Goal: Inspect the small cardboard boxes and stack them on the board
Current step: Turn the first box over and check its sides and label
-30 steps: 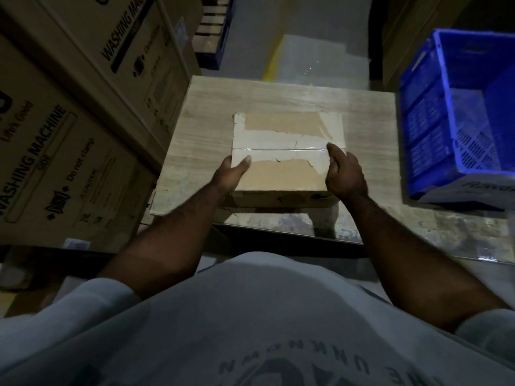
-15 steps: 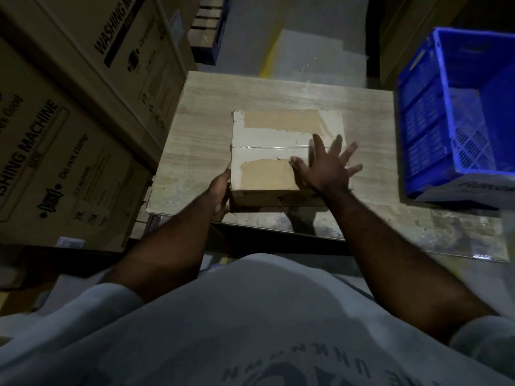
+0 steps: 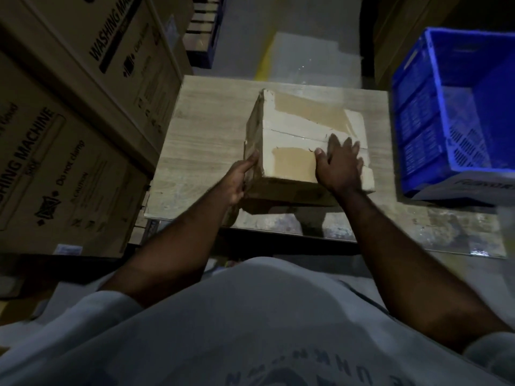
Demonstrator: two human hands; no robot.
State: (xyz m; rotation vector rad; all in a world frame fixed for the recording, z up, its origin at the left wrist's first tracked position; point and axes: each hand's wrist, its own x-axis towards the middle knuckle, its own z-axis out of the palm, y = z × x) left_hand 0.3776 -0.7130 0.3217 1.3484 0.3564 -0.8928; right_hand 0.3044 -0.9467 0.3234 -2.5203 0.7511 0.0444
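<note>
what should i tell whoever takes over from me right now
Left hand: grip on the left side of the small cardboard box.
Right hand: flat, fingers spread on the box's taped top, near the right edge.
The box is tilted, left side raised, over the wooden board; whether it still touches the board is unclear.
Blue crate sits to the right of the board; contents not visible.
Done: nothing is stacked yet.
Left: finish inspecting this box, set it on the board, stack any others.
</note>
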